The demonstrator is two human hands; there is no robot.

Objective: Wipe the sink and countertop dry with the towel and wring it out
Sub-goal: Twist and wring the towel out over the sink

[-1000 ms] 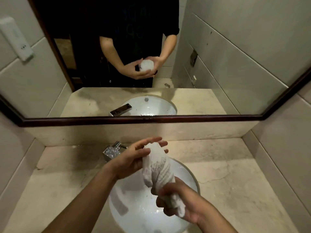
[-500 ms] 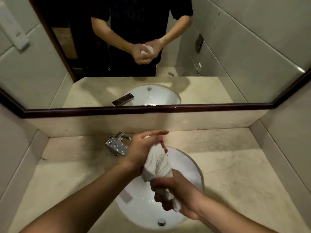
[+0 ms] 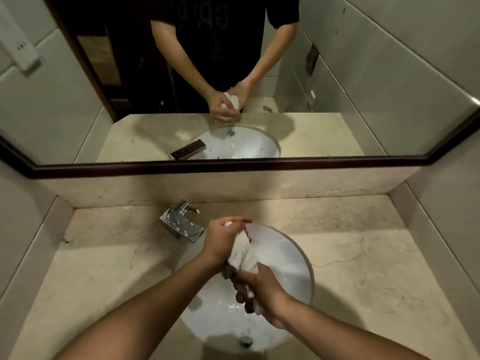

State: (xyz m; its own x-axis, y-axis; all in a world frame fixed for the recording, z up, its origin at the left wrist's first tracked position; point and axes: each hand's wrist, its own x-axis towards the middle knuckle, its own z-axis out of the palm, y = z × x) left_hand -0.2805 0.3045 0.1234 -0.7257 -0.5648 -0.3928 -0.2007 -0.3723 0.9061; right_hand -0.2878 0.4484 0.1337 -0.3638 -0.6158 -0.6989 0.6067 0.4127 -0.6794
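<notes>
1. Gripping the upper end of the white towel, the left hand has its fingers curled tight around the cloth.
2. The right hand clenches the lower end, nearer the person, and a bit of cloth pokes out below its fingers.
3. Between the two fists the towel is bunched into a thick twisted roll. It is held in the air above the white sink, clear of the bowl.
4. Water beads and small splashes lie in the bowl, near the drain at its near edge.
5. The chrome tap stands on the beige stone countertop just left of the sink. Its spout points toward the bowl, and drops sit on top of it.
6. The mirror behind the counter shows both hands clasping the towel, with thin trickles falling from it toward the bowl.
</notes>
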